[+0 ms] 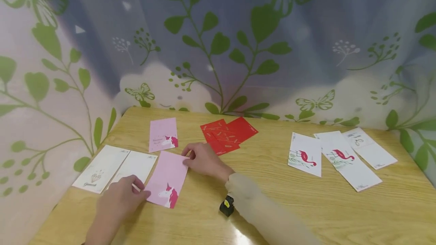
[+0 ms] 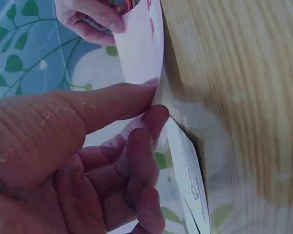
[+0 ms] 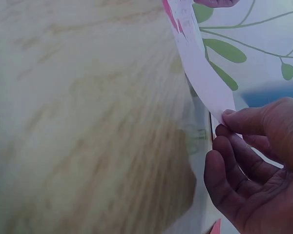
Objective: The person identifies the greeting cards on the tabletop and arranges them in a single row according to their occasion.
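A pink unicorn envelope (image 1: 168, 175) is held between both hands, close over the table. My left hand (image 1: 122, 199) pinches its lower left edge between thumb and fingers, seen close up in the left wrist view on the envelope (image 2: 141, 53). My right hand (image 1: 206, 160) pinches the upper right edge; in the right wrist view the thumb and fingers grip the bowed pink envelope (image 3: 202, 73). Behind it lies another pink unicorn envelope (image 1: 163, 131). Two cream envelopes, one with a gold diamond print (image 1: 102, 169) and one partly hidden (image 1: 139, 165), lie left, the latter under my left hand.
Red envelopes (image 1: 228, 135) overlap at the back middle. On the right lie white flamingo envelopes (image 1: 304, 154) and a white one with a gold print (image 1: 371, 150). A patterned curtain (image 1: 231, 48) hangs along the wooden table's (image 1: 340, 214) back edge.
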